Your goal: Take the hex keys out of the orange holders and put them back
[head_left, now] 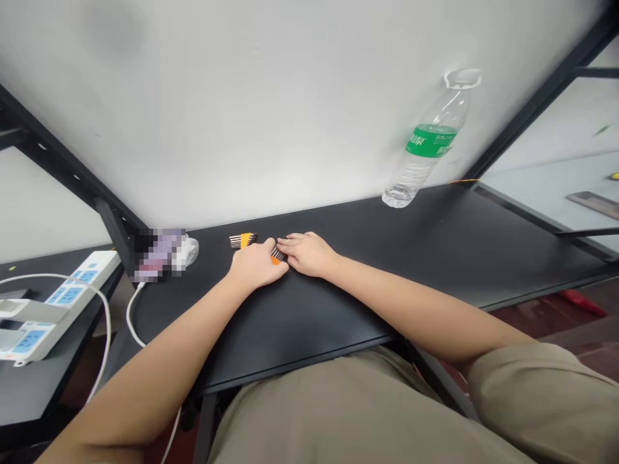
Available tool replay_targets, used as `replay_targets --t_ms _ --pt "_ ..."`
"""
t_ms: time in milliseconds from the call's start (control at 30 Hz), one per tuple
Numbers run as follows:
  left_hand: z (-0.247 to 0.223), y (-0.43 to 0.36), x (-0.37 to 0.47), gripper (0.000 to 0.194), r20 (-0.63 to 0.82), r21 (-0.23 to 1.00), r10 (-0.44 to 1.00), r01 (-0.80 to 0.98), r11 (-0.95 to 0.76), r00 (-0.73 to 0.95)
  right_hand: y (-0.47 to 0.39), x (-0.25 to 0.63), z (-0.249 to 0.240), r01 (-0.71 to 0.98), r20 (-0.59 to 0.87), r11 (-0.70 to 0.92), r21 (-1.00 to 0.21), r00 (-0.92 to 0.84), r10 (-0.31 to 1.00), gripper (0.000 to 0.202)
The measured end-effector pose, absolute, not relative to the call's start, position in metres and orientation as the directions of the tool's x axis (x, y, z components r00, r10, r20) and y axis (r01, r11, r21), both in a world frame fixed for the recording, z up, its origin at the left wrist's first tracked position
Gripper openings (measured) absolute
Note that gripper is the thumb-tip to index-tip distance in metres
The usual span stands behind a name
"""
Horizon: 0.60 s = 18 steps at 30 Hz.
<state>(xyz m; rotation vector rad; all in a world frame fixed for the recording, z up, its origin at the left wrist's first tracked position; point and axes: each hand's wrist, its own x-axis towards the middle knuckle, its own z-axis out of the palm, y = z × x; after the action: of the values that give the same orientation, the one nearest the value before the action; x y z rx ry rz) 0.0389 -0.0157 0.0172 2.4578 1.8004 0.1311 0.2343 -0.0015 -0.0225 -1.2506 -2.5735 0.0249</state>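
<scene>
My left hand [256, 263] is closed on a small black-and-white striped bundle with an orange band [278, 254], just above the black table [300, 322] or resting on it; I cannot tell which. The palm and fingers hide much of that bundle. At its right end lies my right hand [309, 253], palm down, its fingers stretched out to the left and their tips touching or nearly touching the bundle. A second striped bundle with an orange band [245, 240] lies on the table just behind my left hand.
A clear water bottle with a green label [432, 142] stands against the white wall. To the left are a crumpled white item [186, 251], a blurred-out object [159, 254], a white cable [129, 312] and a power strip [72, 299]. Dark metal frames [536, 103] border both sides.
</scene>
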Motion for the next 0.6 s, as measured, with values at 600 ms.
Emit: replay_targets --t_ms 600 --pt "0.013 -0.022 0.035 0.038 0.072 0.118 0.955 0.949 -0.293 0.286 0.009 0.244 -0.022 0.672 0.240 0.682 -0.289 -0.638 0.731 0.049"
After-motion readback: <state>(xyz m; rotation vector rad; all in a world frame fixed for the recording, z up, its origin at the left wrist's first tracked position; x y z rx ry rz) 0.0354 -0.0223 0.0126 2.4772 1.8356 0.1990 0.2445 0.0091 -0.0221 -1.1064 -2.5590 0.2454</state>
